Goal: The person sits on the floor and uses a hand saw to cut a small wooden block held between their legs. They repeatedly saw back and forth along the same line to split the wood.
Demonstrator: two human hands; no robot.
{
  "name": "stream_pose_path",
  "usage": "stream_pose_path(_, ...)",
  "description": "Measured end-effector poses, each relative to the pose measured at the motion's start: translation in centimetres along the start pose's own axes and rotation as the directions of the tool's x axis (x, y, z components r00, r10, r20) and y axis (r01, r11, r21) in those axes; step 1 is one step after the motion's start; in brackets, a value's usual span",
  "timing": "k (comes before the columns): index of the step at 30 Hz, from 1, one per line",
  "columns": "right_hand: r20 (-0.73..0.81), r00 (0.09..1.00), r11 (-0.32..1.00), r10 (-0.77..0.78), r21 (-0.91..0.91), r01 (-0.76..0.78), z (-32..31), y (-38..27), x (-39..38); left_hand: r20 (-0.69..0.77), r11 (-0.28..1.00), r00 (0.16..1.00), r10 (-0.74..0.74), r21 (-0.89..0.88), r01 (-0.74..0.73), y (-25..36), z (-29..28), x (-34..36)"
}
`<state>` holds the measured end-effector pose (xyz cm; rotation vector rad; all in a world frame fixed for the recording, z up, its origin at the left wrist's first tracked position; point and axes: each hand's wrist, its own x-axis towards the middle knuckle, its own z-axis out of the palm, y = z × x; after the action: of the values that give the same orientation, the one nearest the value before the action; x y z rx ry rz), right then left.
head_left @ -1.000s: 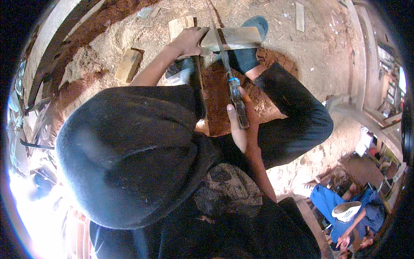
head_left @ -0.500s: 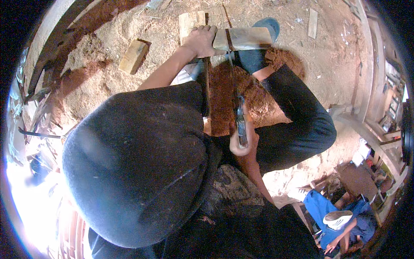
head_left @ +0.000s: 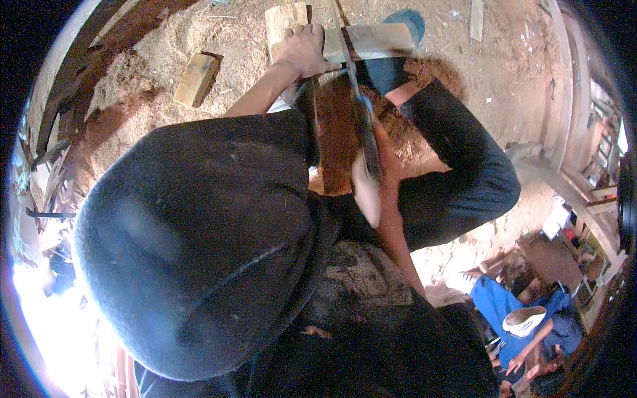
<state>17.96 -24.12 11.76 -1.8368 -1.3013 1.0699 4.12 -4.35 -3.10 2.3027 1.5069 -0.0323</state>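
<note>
A pale wooden beam [head_left: 378,40] lies crosswise at the top of the view. My left hand [head_left: 302,53] grips its left end, fingers over the top and thumb pointing right. Beneath and beyond that hand is another wooden block [head_left: 282,23]. My right hand [head_left: 379,169] is closed around the handle of a handsaw [head_left: 357,99], slightly smeared by motion. The saw's narrow blade crosses the beam just right of my left hand and reaches past its far side. The cut itself is too small to make out.
A loose wood block [head_left: 197,79] lies on the sawdust-strewn ground at left. A blue shoe [head_left: 406,26] is beside the beam's right end, near my bent dark-trousered leg [head_left: 458,146]. Dark hooded cloth [head_left: 199,245] covers the lower left. Another person in blue trousers [head_left: 494,298] sits lower right.
My right hand and the saw have moved forward, away from me, so more blade shows past the beam. My left hand keeps its hold. The whole view has shifted slightly.
</note>
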Motion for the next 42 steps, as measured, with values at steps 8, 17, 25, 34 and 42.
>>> stream_pose_path(8, -0.006, 1.0, 0.991, -0.022, -0.129, 0.021, -1.3, 3.5, -5.2, 0.112, 0.999, 0.994, 0.001, 0.053, -0.007, -0.9, 0.6, 0.9)
stream_pose_path(17, -0.035, 0.988, 0.979, -0.15, -0.143, 0.144, 0.3, 3.4, -1.5, 0.052, 1.0, 0.998, 0.019, 0.017, -0.02, -0.8, -0.6, 0.2)
stream_pose_path(25, 0.023, 0.999, 0.997, -0.044, -0.061, 0.046, 0.9, 2.7, 3.4, -0.062, 0.997, 0.996, 0.071, 0.003, -0.071, -1.2, 1.6, 0.9)
stream_pose_path(34, -0.031, 0.996, 0.991, -0.087, -0.102, 0.084, -0.3, 1.1, -0.4, 0.144, 0.999, 0.989, -0.01, 0.043, 0.004, 0.3, -0.3, 1.3)
stream_pose_path(42, 0.088, 0.99, 0.994, 0.112, 0.002, -0.112, -3.1, 0.9, -4.8, 0.101, 0.996, 0.993, -0.06, 0.069, 0.053, -1.5, 0.2, 0.6)
